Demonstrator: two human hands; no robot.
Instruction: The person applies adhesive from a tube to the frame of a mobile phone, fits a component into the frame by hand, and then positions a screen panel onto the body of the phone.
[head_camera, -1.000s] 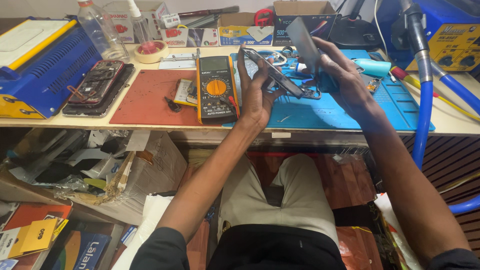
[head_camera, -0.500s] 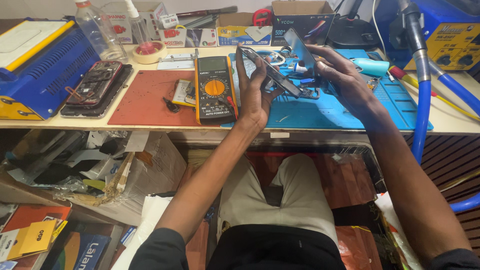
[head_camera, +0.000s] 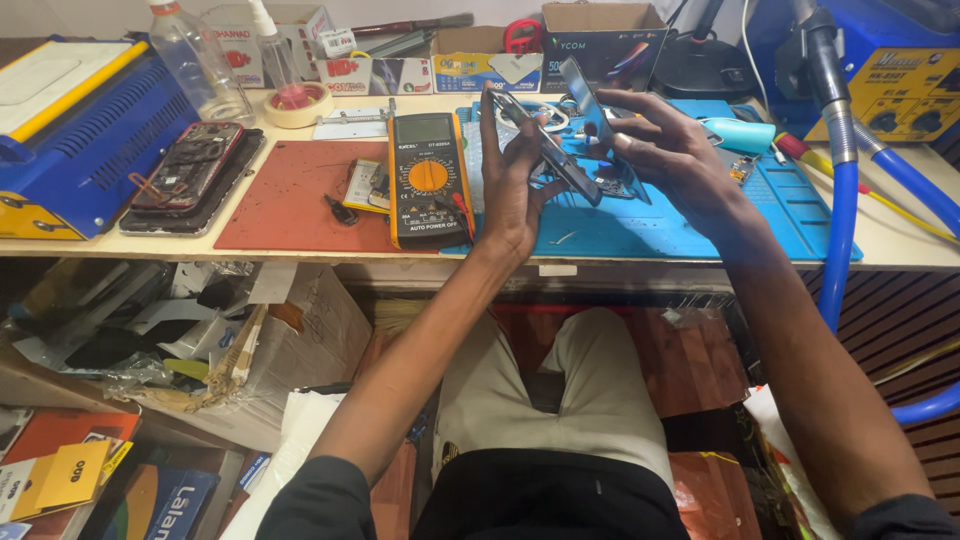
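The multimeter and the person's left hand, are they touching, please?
Apart. The head view shows bare blue mat between the multimeter and the left hand.

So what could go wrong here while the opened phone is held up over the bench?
1. The left hand holds the phone body in the air by its edges, so it might slip onto the blue mat.
2. The right hand tilts the thin panel away; it could bend or crack.
3. The multimeter sits close to the left wrist and could get knocked.

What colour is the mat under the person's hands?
The mat is bright blue, seen best in the head view, below the left hand and right hand.
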